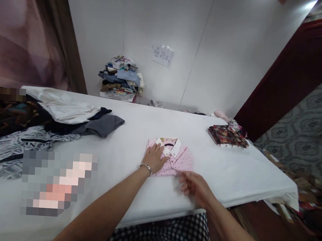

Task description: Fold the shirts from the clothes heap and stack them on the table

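Note:
A pink dotted shirt [182,159] with a white collar lies folded into a compact shape on the white-covered table [134,191], its collar facing away from me. My left hand [155,159], with a bracelet at the wrist, rests flat on the shirt's left side, fingers spread towards the collar. At the shirt's near right edge, my right hand [193,184] is closed, thumb and forefinger pinching the fabric while the other fingers curl underneath.
Loose clothes, including a white garment [66,105], a grey one [103,125] and a black-and-white printed one [25,145], lie left. Folded plaid clothing [227,135] sits right. A tall clothes pile [122,78] stands behind the table, near a paper sign [162,56].

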A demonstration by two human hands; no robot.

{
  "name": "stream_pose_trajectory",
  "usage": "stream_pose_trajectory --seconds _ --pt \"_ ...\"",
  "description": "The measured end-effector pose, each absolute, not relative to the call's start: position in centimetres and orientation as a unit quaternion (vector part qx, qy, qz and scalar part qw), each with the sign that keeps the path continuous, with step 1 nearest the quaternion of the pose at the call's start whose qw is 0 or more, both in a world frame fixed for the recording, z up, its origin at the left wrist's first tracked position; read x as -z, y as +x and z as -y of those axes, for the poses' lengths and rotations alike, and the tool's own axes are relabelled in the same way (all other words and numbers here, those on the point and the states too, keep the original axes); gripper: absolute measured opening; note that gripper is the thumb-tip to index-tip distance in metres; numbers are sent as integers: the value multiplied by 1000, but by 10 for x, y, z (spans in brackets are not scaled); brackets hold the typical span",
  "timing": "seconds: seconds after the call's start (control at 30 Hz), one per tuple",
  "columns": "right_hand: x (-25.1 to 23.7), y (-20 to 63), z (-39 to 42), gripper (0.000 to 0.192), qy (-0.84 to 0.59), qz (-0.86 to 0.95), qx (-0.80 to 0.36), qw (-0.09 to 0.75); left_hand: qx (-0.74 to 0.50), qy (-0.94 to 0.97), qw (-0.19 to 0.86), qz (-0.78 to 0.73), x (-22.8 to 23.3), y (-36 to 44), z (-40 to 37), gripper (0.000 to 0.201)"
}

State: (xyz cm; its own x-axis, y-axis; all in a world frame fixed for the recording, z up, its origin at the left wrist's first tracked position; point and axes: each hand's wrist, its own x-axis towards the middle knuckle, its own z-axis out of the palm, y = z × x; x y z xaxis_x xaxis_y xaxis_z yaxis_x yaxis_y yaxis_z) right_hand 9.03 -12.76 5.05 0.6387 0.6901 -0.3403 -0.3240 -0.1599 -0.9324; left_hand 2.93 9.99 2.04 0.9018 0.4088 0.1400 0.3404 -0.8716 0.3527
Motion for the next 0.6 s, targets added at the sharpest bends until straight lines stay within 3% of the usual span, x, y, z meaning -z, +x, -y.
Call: stream_pose_trajectory --seconds 0.07,0.17,0.43,0.6 --pt "-51 72 129 37 -581 76 -498 639 -115 960 168 -195 -21 29 -100 67" --pt "-49 64 117 33 -500 27 -540 676 -116 954 187 -202 -22 29 -101 64" --pt "-40 64 71 24 -359 -20 -427 830 -145 938 232 -216 -30 25 -105 57" --pt "-40 63 51 33 -323 -45 -414 850 -166 940 215 -208 -34 24 -107 54"
